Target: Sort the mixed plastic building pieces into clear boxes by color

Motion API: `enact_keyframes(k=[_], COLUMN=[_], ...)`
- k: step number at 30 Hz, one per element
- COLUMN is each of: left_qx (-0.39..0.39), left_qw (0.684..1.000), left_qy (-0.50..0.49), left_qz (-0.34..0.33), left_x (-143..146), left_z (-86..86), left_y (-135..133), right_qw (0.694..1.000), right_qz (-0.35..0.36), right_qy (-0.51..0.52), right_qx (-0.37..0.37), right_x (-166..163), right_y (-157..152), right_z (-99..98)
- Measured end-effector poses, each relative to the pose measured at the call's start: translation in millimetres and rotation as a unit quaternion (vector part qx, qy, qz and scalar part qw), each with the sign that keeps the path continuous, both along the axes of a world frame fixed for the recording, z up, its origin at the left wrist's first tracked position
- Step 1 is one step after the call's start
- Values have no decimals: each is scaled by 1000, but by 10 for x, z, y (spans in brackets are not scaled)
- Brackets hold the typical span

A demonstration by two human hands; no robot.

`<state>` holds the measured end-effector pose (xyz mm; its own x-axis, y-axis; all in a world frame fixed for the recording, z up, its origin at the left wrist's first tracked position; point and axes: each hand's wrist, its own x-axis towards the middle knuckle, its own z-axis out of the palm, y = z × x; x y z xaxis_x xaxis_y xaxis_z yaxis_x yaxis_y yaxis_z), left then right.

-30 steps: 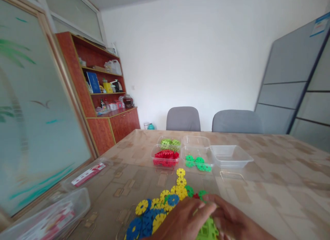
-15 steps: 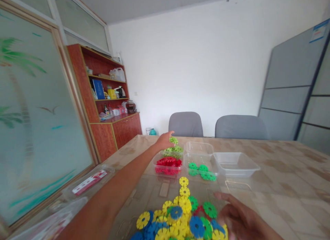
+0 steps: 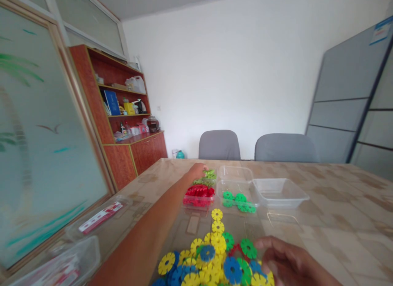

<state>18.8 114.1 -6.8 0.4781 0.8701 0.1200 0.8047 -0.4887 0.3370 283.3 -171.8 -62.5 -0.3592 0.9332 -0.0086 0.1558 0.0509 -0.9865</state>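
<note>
My left hand (image 3: 197,170) reaches to the far side of the table, its fingertips at the lime-green notched plastic discs (image 3: 210,175) in a clear tub. Its fingers are partly hidden, so a grip on a disc cannot be made out. In front of that lie red notched discs (image 3: 199,192) in another clear tub. My right hand (image 3: 288,259) hovers at the right edge of a mixed pile of yellow discs (image 3: 211,271), blue discs (image 3: 232,270) and green discs (image 3: 248,248). Its fingers are apart, with nothing seen between them.
A clear tub (image 3: 221,192) holds several green discs; a clear tub (image 3: 281,191) stands to its right. Further clear tubs with printed cards (image 3: 100,217) lie at the left. Two grey chairs (image 3: 219,144) stand behind the table. A wooden cabinet (image 3: 149,153) is beyond, on the left.
My left hand has lowered slightly over the lime-green discs; the disc seen raised at its fingers now appears level with the others. My right hand stays beside the pile. The view has shifted slightly.
</note>
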Motion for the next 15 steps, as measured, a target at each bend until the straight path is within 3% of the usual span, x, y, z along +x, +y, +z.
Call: enact_keyframes(k=[3, 8, 15], left_qx=[1, -6, 14], left_qw=[1000, 998, 999], left_qy=[-3, 3, -15], left_qz=[-24, -59, -50], left_x=[80, 179, 103], left_z=[15, 39, 21], left_y=[5, 10, 58], right_qw=[999, 999, 999], right_qz=[19, 30, 25], right_qy=[23, 14, -11], right_qx=[-11, -22, -29], right_x=[7, -8, 31], right_y=[8, -64, -87], right_z=[-6, 165, 298])
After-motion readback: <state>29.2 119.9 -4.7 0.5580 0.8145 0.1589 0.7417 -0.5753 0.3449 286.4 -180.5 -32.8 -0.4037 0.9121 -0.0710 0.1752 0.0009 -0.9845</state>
